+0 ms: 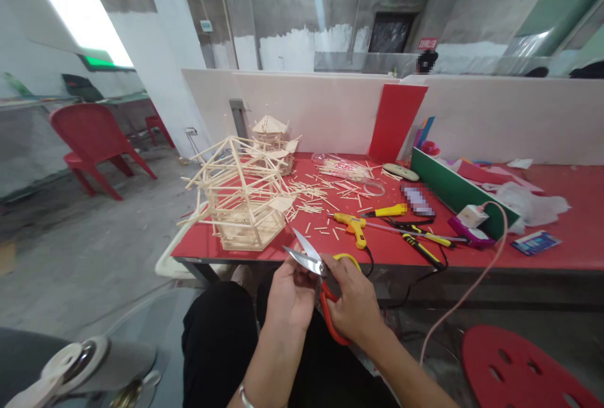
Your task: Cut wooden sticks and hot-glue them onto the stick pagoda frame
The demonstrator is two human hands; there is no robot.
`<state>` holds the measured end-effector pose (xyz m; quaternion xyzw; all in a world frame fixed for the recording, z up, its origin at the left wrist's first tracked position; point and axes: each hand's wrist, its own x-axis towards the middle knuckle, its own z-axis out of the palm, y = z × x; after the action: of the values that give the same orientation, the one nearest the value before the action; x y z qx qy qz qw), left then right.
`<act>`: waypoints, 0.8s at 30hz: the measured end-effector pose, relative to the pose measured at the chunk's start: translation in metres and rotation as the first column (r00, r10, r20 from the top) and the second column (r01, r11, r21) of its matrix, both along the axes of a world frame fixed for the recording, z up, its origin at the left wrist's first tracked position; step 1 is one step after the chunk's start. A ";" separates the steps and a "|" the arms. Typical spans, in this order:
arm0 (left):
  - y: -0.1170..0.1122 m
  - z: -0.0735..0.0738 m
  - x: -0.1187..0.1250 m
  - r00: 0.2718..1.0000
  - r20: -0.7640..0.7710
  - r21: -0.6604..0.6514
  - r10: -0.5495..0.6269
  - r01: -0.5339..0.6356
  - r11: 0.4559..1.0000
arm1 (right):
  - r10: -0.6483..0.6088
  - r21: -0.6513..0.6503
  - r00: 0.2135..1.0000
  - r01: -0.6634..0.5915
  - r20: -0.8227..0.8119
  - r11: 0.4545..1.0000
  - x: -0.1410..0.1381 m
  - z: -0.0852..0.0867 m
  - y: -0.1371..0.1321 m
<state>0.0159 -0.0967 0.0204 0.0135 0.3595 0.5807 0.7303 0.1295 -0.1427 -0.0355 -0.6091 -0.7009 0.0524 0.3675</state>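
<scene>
Leftmost, a red chair (94,137) stands on the floor, well apart from the table (566,238). On the table's left end sits a stick model house (240,197), with a smaller model (274,140) behind it and loose sticks (311,197) scattered just to its right. Below the table's front edge, over the person's lap, the left hand (290,298) is curled with its fingertips up at the blades of the scissors (314,263); whether it pinches anything small there is too hard to tell. The scissors' blades stand apart and point up and to the left. The right hand (353,307) is clenched around the scissors' red and yellow handles. Farther right on the table lie a yellow glue gun (353,226), a yellow knife (389,211) and a green board (453,191) standing on edge. A red stool (519,370) is on the floor at the lower right.
</scene>
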 end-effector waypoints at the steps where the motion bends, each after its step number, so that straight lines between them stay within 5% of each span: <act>1: 0.000 0.000 0.000 1.000 0.006 -0.020 -0.004 0.004 1.000 | -0.020 -0.002 0.999 0.020 0.037 1.000 0.000 0.002 0.000; 12: -0.001 0.004 -0.001 0.997 0.062 -0.058 -0.040 0.044 0.997 | 0.049 -0.059 0.999 -0.049 -0.001 0.997 -0.002 0.003 -0.003; 18: -0.003 0.005 0.000 0.999 -0.031 -0.013 -0.031 0.030 0.999 | 0.022 -0.018 0.999 -0.021 0.042 1.000 0.003 0.003 -0.005; 24: -0.004 0.001 0.003 0.997 0.004 -0.054 -0.075 0.075 0.996 | 0.097 0.045 0.983 -0.091 -0.157 0.995 0.002 -0.011 -0.005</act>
<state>0.0187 -0.1011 0.0210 0.0067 0.3739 0.5428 0.7520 0.1312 -0.1473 -0.0467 -0.5622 -0.6982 0.1048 0.4307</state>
